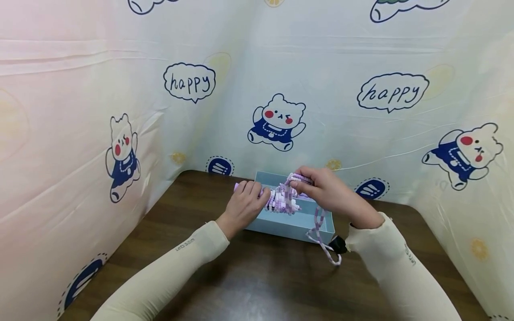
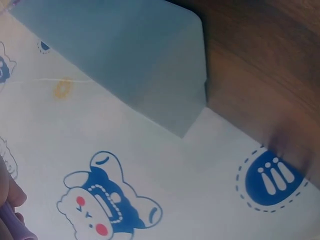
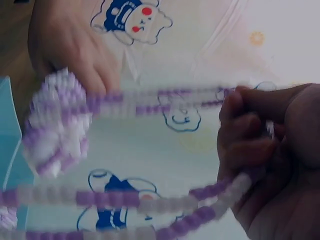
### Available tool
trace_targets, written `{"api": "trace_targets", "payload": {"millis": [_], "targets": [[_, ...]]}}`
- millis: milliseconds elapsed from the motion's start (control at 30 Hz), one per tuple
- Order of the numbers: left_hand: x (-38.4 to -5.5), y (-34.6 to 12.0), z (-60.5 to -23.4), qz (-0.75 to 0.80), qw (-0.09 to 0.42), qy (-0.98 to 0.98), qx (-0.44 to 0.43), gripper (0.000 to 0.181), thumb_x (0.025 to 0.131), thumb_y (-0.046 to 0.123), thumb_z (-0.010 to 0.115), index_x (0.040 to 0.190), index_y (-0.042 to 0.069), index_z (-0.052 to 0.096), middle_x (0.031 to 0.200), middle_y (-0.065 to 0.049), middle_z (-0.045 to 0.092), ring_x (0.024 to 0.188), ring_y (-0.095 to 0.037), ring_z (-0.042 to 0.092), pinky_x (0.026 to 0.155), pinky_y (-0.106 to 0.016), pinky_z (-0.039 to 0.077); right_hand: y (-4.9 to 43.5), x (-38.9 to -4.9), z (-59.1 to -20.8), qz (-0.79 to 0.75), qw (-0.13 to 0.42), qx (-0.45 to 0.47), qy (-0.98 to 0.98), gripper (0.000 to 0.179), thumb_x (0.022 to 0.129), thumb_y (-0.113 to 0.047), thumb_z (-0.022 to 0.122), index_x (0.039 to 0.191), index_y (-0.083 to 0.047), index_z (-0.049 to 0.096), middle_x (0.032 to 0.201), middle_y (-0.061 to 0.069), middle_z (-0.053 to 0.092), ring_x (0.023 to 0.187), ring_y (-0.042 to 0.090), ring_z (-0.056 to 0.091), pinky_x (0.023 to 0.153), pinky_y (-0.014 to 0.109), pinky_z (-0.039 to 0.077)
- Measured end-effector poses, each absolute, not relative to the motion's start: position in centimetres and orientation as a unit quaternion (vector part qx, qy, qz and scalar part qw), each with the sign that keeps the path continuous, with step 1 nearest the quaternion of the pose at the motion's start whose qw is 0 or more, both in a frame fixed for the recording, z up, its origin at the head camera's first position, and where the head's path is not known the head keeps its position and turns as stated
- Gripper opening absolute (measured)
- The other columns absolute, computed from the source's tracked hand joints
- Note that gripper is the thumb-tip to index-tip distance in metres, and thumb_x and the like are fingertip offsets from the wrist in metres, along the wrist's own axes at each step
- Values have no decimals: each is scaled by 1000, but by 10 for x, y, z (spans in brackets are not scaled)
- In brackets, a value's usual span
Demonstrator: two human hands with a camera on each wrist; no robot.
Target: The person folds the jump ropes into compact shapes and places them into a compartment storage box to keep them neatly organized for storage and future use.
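Observation:
My left hand grips the purple handle of a beaded jump rope. Its purple and white beads are wound into a thick bundle beside the fingers. The handle's flared end pokes out past that hand at the lower left of the left wrist view. My right hand holds a doubled length of the same rope with curled fingers. In the right wrist view, two strands run taut from the bundle to my right hand. A loose loop hangs below that hand, over the box's right side.
Under the hands a light blue open box stands on the dark wooden table. Some purple and white beads show inside it in the right wrist view. Printed cloth encloses the table at the back and both sides.

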State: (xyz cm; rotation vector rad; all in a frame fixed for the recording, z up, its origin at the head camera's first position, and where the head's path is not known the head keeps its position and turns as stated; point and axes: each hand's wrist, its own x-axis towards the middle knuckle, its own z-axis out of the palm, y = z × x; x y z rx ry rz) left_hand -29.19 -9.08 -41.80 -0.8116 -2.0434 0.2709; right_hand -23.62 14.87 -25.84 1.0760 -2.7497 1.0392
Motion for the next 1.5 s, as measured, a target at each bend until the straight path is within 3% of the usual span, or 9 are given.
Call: {"api": "trace_targets", "payload": {"millis": [300, 567, 733, 900, 1167, 1333, 1500], "targets": [[-282, -83, -416, 113, 446, -815, -352, 41, 83, 19, 75, 115, 11, 52, 97, -12, 55, 90, -27, 52, 77, -36, 42, 150, -259, -258, 317, -5, 328, -890, 12, 97, -24, 60, 103, -15, 67, 84, 1, 64, 76, 23, 57, 66, 36, 49], [-278, -80, -416, 117, 452, -803, -371, 42, 83, 20, 75, 116, 11, 52, 101, -12, 57, 93, -27, 53, 83, -38, 46, 153, -275, -267, 304, 46, 322, -895, 21, 95, -25, 63, 113, -13, 66, 102, 2, 68, 89, 21, 62, 80, 40, 53], [-275, -79, -416, 113, 446, -799, -387, 44, 83, 21, 75, 119, 12, 51, 102, -11, 56, 93, -28, 52, 85, -38, 45, 158, -287, -271, 311, 70, 334, -887, 13, 93, -20, 67, 103, -14, 68, 100, 1, 66, 86, 21, 59, 76, 38, 52], [-272, -77, -415, 114, 453, -789, -400, 44, 82, 21, 76, 118, 12, 52, 103, -12, 57, 93, -28, 53, 84, -38, 45, 164, -296, -272, 336, 42, 333, -880, 10, 90, -18, 70, 99, -14, 74, 92, 0, 66, 74, 24, 60, 66, 38, 53], [-264, -71, -412, 104, 471, -771, -416, 33, 86, 21, 71, 114, 12, 54, 104, -11, 59, 94, -27, 56, 83, -38, 44, 170, -312, -287, 433, -51, 313, -843, 20, 91, -15, 69, 108, -7, 74, 95, 8, 70, 78, 32, 66, 74, 39, 56], [-259, -68, -407, 90, 477, -769, -416, 31, 88, 20, 68, 114, 12, 54, 104, -11, 58, 95, -27, 55, 83, -38, 43, 176, -325, -312, 484, -66, 311, -815, 22, 92, -18, 67, 111, -7, 73, 94, 14, 67, 78, 34, 61, 73, 38, 55], [-255, -68, -402, 81, 485, -769, -409, 32, 88, 20, 68, 115, 12, 53, 106, -12, 58, 96, -28, 54, 83, -39, 43, 176, -331, -337, 513, -62, 308, -799, 23, 94, -18, 65, 111, -6, 73, 90, 23, 64, 71, 28, 56, 64, 31, 52]]}}
